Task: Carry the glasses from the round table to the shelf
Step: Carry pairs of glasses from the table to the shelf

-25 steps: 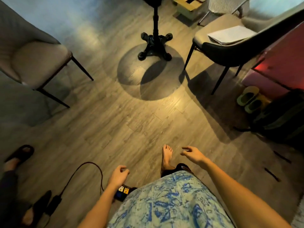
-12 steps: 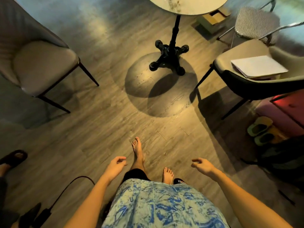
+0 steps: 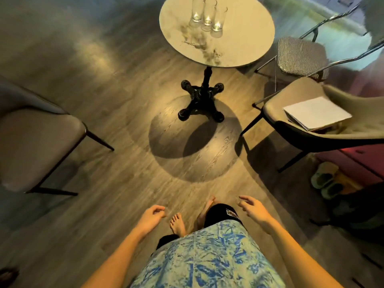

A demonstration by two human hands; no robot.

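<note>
Three tall clear glasses stand in a tight row on the far part of the round marble-topped table, which rests on a black cross-footed pedestal. My left hand hangs low in front of me, empty, with the fingers loosely curled. Level with it, my right hand is also empty, fingers spread forward. Both hands are well short of the table, over the wooden floor. No shelf is in view.
A grey padded chair stands at the left. On the right, a beige chair carries a white booklet, behind it a checkered-seat chair. Green slippers and a dark bag lie at the right.
The view has tilted up and moved forward: the table top and the three glasses have come into sight. My feet have stepped on and both empty hands stay low.
</note>
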